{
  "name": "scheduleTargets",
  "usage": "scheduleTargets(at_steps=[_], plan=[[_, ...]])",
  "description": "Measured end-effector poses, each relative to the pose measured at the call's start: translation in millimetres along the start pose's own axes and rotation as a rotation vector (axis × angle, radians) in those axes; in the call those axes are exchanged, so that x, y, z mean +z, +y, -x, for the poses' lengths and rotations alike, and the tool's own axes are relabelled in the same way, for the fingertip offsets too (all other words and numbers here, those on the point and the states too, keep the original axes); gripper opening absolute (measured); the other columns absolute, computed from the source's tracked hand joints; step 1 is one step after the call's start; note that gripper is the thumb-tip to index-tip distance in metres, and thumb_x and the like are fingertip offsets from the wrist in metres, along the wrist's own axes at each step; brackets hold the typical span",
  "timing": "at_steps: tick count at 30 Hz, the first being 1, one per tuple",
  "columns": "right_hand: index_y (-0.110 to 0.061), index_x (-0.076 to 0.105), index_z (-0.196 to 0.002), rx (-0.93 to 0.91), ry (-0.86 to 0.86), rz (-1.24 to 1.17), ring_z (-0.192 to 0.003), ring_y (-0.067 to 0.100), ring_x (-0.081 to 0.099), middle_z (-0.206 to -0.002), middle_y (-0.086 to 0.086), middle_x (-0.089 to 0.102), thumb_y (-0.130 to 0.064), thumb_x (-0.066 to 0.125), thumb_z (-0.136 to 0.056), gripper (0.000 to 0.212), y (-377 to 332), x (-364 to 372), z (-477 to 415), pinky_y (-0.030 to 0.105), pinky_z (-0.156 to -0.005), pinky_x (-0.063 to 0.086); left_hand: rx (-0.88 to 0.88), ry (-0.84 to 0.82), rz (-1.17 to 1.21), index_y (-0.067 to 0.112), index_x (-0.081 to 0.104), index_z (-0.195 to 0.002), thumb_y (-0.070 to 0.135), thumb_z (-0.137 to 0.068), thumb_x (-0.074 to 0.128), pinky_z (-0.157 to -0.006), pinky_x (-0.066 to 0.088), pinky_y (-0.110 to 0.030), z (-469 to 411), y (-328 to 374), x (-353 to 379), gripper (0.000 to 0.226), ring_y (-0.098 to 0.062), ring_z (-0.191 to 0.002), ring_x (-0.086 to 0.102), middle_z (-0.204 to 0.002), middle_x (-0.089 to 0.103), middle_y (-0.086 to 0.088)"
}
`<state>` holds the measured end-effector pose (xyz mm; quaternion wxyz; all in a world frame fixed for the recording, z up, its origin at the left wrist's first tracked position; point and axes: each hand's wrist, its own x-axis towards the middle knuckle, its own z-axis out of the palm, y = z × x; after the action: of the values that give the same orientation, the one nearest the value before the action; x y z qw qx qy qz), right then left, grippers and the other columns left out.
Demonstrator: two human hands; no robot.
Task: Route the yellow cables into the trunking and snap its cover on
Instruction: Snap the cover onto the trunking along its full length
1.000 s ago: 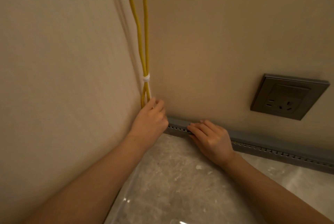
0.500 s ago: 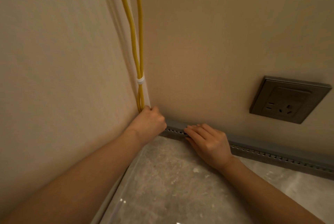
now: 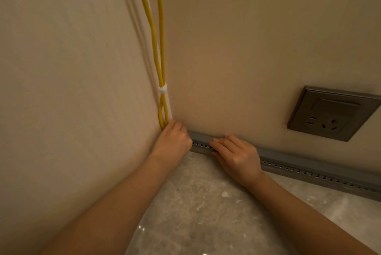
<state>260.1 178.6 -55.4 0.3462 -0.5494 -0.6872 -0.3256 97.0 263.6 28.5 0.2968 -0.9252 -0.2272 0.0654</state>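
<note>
So this is the cable-feeding step, imo. The two yellow cables [image 3: 158,48] hang down the corner of the room, bundled by a white tie [image 3: 162,89] a bit above the left hand [image 3: 173,139], and they disappear straight into that hand. Its fingers are curled into a fist right at the corner end of the grey trunking [image 3: 309,166], so it looks like it's gripping the cable ends, though the actual contact is hidden behind the knuckles.

The right hand [image 3: 237,155] sits just beside it, not touching it, with a short stretch of slotted trunking showing between the two. Its fingers lie fairly straight along the top edge of the trunking, pressing or steadying it rather than grabbing anything. The trunking carries on past the right hand along the foot of the wall, under a wall socket [image 3: 329,114] that's up and off to that side.

Can't see any yellow inside the channel, and no loose cover is in view either, so I'd say routing has barely started. The next move probably needs the cables bent round the corner and laid in toward the right hand without kinking, and some slack pulled down first.
</note>
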Motion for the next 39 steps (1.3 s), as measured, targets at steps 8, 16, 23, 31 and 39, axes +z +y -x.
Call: scheduleTargets(at_steps=[8,16,23,31,39], plan=[[-0.011,0.071,-0.08,-0.007,0.003,-0.013,-0.078,0.021,0.061,-0.074,0.003,0.066,-0.009,0.071,-0.082,0.003,-6.0,8.3,-8.7,0.033,-0.095,0.047,-0.178,-0.146,0.045,-0.014,0.009,-0.143,0.017,-0.096,0.029,-0.116,-0.004,-0.044,5.7,21.8,14.6,0.059,-0.039,-0.141,0.014,-0.149,0.017,-0.034],[-0.006,0.069,-0.099,0.034,-0.224,-0.139,-0.092,0.026,0.06,-0.091,0.008,0.066,-0.01,0.06,-0.084,0.018,-7.7,-2.0,-8.5,0.034,-0.085,0.048,-0.339,-0.058,0.787,0.001,0.003,-0.148,0.023,-0.096,0.041,-0.116,-0.002,-0.027,15.1,61.5,-6.1,0.068,-0.024,-0.146,-0.002,-0.157,-0.002,-0.016],[0.003,0.062,-0.106,0.068,-0.425,-0.391,-0.108,0.025,0.046,-0.108,0.017,0.059,0.004,0.045,-0.07,0.04,3.6,-27.8,-23.5,0.025,-0.097,0.037,-1.213,-0.049,2.555,0.006,0.059,-0.105,0.005,-0.095,0.044,-0.059,0.054,-0.027,-19.1,96.2,-35.1,0.018,-0.02,-0.08,0.06,-0.104,0.061,-0.016],[-0.003,0.066,-0.092,0.322,-0.377,-0.523,-0.092,0.021,0.057,-0.094,0.009,0.063,0.004,0.045,-0.077,0.026,18.6,-53.8,-22.0,0.027,-0.086,0.044,-1.021,-0.3,2.651,0.011,0.055,-0.092,0.018,-0.099,0.037,-0.056,0.052,-0.027,-40.0,119.2,-63.2,0.021,-0.018,-0.079,0.059,-0.092,0.061,-0.01],[-0.012,0.07,-0.08,1.013,-0.159,-0.701,-0.078,0.011,0.064,-0.079,-0.002,0.069,-0.024,0.053,-0.092,0.024,25.5,-138.3,37.9,0.023,-0.073,0.05,-1.02,-0.475,2.412,-0.002,0.046,-0.077,0.036,-0.103,0.024,-0.036,0.045,-0.018,-53.1,119.7,-57.5,0.05,-0.024,-0.06,0.053,-0.069,0.05,-0.014]])
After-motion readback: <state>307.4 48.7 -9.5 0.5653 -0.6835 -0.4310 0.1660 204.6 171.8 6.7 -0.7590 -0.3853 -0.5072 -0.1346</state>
